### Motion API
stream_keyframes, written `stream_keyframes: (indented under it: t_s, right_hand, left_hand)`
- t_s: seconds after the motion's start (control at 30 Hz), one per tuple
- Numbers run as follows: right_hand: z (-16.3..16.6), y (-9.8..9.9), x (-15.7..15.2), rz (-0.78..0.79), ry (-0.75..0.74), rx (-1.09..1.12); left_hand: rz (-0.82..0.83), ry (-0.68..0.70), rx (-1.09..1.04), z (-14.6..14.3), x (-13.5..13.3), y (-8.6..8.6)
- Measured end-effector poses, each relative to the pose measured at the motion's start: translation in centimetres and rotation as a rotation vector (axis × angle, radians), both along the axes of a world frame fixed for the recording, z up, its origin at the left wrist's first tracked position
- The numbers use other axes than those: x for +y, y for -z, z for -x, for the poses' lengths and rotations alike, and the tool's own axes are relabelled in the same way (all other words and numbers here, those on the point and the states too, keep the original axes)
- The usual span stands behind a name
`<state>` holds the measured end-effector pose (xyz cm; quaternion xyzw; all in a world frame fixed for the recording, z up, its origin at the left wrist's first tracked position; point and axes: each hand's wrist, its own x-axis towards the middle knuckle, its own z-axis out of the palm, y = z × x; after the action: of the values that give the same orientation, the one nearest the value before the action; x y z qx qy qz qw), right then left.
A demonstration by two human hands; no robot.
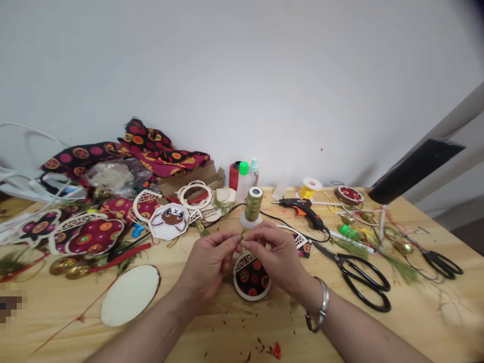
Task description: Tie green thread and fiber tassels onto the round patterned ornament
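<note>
My left hand point(209, 262) and my right hand point(278, 254) meet above the wooden table point(416, 312), fingertips pinched together on a small gold-green piece of thread point(241, 241). Just behind them stands a spool of olive-gold thread point(253, 204) on a white base. Under my hands lies a round wooden ornament point(249, 280) faced with black and red patterned fabric. My right wrist wears a silver bangle point(320, 307).
Large black scissors point(359, 275) lie right of my hands, a black glue gun point(304, 209) behind them, smaller scissors point(440, 262) far right. A plain white oval board point(130, 295) lies at left. Fabric-covered ornaments, wooden rings, glue bottles and patterned cloth point(151, 146) crowd the back left.
</note>
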<state>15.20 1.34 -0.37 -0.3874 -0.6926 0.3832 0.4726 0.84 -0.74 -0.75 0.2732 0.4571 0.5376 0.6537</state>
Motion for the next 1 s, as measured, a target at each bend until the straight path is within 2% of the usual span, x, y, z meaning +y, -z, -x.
stream_keyframes:
  t_s: [0.4,0.63,0.8,1.0]
  right_hand:
    - [-0.1,0.0,-0.1,-0.132,0.030,-0.029]
    - [-0.8,-0.5,-0.3,-0.191,-0.120,0.014]
    - [-0.8,0.5,0.7,-0.098,0.110,0.094]
    - [0.0,1.3,1.2,0.132,0.089,0.197]
  left_hand:
    - [0.009,0.005,-0.018,0.0,0.1,-0.1]
    - [0.023,0.066,-0.126,0.3,0.2,0.3]
    - [0.021,0.048,-0.135,0.4,0.3,0.3]
    - [0.013,0.056,-0.138,0.3,0.4,0.2]
